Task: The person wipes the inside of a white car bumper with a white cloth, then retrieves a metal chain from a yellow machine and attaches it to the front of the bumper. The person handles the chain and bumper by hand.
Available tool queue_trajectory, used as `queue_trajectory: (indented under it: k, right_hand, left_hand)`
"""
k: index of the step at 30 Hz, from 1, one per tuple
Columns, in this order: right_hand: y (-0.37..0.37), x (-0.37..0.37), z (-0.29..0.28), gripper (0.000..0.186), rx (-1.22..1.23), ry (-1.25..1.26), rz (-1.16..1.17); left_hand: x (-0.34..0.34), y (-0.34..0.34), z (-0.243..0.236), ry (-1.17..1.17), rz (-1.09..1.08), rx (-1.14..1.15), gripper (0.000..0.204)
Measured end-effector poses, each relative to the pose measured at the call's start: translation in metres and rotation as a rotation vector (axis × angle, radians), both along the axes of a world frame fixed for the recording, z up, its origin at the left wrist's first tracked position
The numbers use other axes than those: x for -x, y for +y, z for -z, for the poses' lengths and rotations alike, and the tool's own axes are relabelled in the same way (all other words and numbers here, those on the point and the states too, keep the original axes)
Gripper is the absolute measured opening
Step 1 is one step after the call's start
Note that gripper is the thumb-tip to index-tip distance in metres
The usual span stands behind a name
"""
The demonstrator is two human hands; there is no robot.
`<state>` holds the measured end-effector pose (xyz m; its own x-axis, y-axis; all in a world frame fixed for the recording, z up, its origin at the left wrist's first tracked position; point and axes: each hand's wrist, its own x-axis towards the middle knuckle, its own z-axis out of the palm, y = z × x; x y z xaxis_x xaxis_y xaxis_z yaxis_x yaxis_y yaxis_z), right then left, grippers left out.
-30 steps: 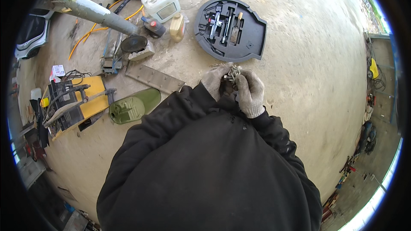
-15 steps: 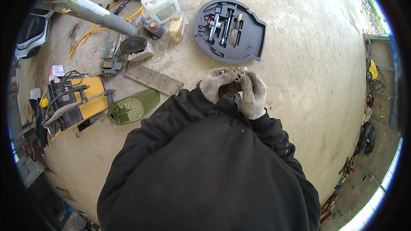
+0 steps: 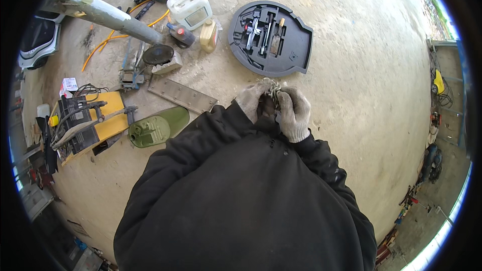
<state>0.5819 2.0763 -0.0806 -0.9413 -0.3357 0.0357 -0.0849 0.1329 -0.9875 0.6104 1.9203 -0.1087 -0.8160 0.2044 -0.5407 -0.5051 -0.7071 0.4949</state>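
Both hands wear grey knit gloves and meet in front of my chest above the concrete floor. My left hand and my right hand are closed together around a small dark metal part, which is mostly hidden by the fingers. Black jacket sleeves cover both forearms. Just beyond the hands lies a round black tool tray with several tools set in its slots.
A white jerrycan and a small yellow bottle stand at the back. A grey metal strip, a green cover and a yellow machine lie to the left. A grey pole slants across the top left.
The hands have kept hold of the small part and shifted it slightly between the fingers. The view has tilted a little; nothing else has moved.
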Motion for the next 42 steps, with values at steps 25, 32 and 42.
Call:
queue_trajectory:
  k: [25,32,42]
  right_hand:
    - [0.015,0.005,0.002,0.016,-0.113,-0.109,-0.131]
    - [0.017,0.003,0.003,0.017,-0.063,-0.096,-0.149]
    - [0.034,-0.002,0.020,0.016,-0.131,-0.218,-0.096]
  left_hand:
    - [-0.001,-0.010,0.019,0.102,0.024,-0.282,0.034]
    - [-0.005,-0.008,0.026,0.340,0.131,0.103,0.036]
    - [-0.010,0.003,0.042,0.034,0.155,-0.101,0.038]
